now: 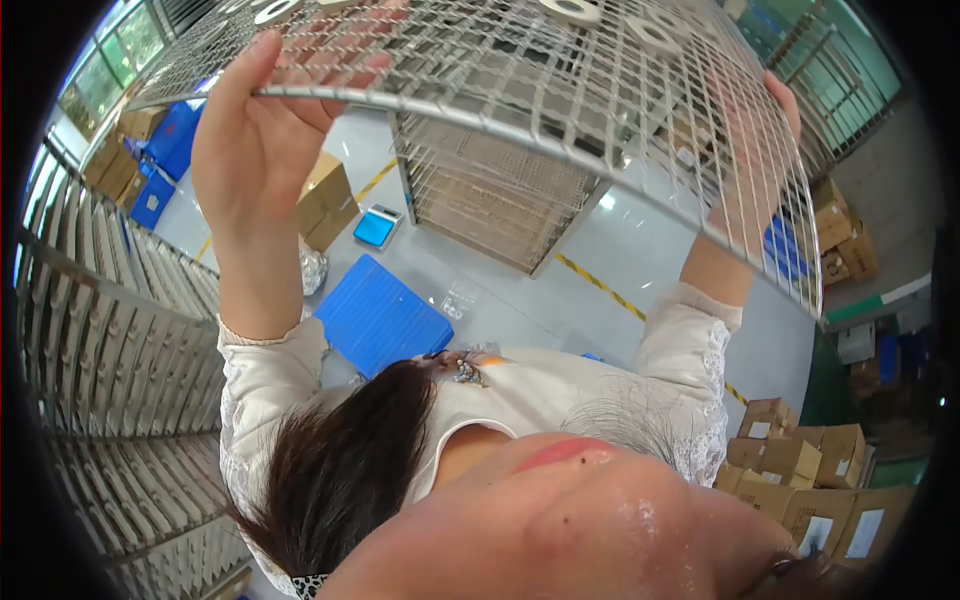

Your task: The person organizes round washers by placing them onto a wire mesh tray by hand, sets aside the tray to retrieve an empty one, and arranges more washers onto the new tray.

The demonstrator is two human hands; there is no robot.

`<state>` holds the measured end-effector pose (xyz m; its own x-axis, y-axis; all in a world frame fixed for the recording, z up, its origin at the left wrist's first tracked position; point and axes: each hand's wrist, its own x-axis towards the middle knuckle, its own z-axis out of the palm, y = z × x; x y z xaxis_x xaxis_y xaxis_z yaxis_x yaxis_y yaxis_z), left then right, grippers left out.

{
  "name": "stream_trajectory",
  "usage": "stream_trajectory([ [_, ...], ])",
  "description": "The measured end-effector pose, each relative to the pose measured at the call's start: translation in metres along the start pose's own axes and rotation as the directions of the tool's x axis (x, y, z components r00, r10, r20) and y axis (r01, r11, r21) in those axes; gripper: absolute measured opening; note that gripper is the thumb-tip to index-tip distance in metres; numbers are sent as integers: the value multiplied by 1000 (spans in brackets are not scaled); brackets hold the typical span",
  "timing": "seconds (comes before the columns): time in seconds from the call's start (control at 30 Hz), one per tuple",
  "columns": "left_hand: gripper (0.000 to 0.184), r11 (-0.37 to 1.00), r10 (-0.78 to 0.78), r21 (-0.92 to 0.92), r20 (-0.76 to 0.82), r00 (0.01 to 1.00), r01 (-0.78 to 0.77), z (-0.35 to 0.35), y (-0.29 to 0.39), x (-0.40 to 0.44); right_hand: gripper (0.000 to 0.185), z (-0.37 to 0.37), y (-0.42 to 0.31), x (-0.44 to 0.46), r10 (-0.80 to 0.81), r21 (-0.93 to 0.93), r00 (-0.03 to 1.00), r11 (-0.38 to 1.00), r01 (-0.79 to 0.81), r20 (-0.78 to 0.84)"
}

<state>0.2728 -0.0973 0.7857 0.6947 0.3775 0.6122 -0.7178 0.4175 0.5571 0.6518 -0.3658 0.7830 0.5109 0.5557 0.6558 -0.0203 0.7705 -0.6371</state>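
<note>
A metal wire mesh tray (520, 125) is held up across the top of the view, its front rim tilted down to the right. My left hand (255, 150) grips its near left edge, palm toward me, thumb at the rim and fingers seen through the mesh. My right hand (745, 150) holds the right side, mostly seen through the wires, with a fingertip showing past the edge. Several flat white rings lie on the mesh, among them one white ring (570, 10) near the top middle and another ring (655, 36) right of it.
A metal rack (490, 205) with stacked mesh shelves stands ahead. Slatted racks (110, 330) line the left. On the floor are a blue platform (385, 315), a small scale (377, 228) and a cardboard box (325, 200). More cartons (800, 460) are piled at the right.
</note>
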Motion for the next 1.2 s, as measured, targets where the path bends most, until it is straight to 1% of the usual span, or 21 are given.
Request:
stream_trajectory([
  [0.03, 42, 1000, -4, 28, -11, 1000, 4, 15, 1, -15, 39, 15, -1, -15, -107, -100, 992, 990, 100, -65],
  [0.07, 53, 979, 64, 205, -225, 972, -17, 33, 1, -33, 41, 38, -7, -24, -21, 29, 978, 999, 27, -210],
  [0.1, 53, 978, 67, 210, -242, 968, -15, 30, 6, -46, 42, 55, -9, -34, 85, 165, 937, 986, -30, -340],
  [0.17, 47, 996, 49, 73, -120, 992, -41, 20, 13, -76, 43, 62, -8, -57, 105, 170, 946, 984, -54, -307],
  [0.23, 51, 987, 65, 157, -170, 983, -38, 23, 20, -106, 44, 87, 1, -81, 127, 177, 952, 981, -79, -278],
  [0.3, 55, 978, 99, 202, -214, 972, -55, 15, 29, -140, 48, 117, 16, -104, 173, 425, 947, 862, -278, 270],
  [0.37, 59, 979, 98, 199, -252, 963, -48, -1, 43, -171, 50, 138, 36, -121, 227, 422, 920, 835, -352, 318],
  [0.47, 65, 977, 48, 213, -237, 970, 3, -36, 60, -219, 51, 173, 76, -158, 283, 32, 948, 959, -282, -145],
  [0.5, 65, 976, 54, 217, -278, 959, 8, -48, 64, -235, 51, 182, 88, -167, 324, 43, 936, 946, -321, -135],
  [0.57, 67, 980, 27, 196, -306, 952, 35, -78, 68, -269, 51, 194, 115, -182, 489, -203, 866, 842, -500, -105],
  [0.6, 65, 992, 18, 127, -224, 974, 11, -104, 67, -287, 51, 190, 136, -188, 571, -127, 793, 788, -602, -214],
  [0.63, 65, 991, 24, 132, -265, 964, 11, -122, 65, -307, 51, 198, 157, -195, 605, -120, 771, 765, -632, -200],
  [0.67, 64, 998, -6, 57, -304, 953, 24, -136, 60, -327, 51, 209, 178, -202, 641, -164, 697, 687, -708, -321],
  [0.73, 65, 993, -71, -109, -315, 947, 38, -170, 48, -364, 56, 214, 224, -219, 667, -174, 569, 563, -808, -481],
  [0.77, 65, 994, -63, -105, -346, 936, 28, -183, 40, -383, 56, 208, 252, -232, 690, -174, 551, 540, -824, -470],
  [0.83, 67, 989, -125, -122, -426, 896, 80, -208, 23, -414, 48, 185, 310, -262, 582, -336, 527, 411, -848, -619],
  [0.93, 68, 970, -175, -236, -489, 854, 63, -251, -6, -467, 48, 138, 384, -321, 620, -487, 535, 268, -831, -573],
  [0.97, 68, 954, -219, -290, -514, 829, 73, -254, -20, -467, 48, 121, 399, -331, 642, -486, 517, 246, -839, -566],
  [1.03, 66, 948, -247, -309, -581, 776, 71, -276, -39, -494, 42, 114, 441, -374, 536, -516, 586, 295, -804, -608],
  [1.1, 65, 916, -297, -400, -631, 717, 27, -305, -69, -526, 41, 94, 473, -413, 551, -549, 569, 223, -805, -611],
  [1.2, 69, 926, -327, -370, -695, 640, 70, -347, -108, -560, 38, 73, 518, -464, 525, -594, 561, 125, -795, -640],
])
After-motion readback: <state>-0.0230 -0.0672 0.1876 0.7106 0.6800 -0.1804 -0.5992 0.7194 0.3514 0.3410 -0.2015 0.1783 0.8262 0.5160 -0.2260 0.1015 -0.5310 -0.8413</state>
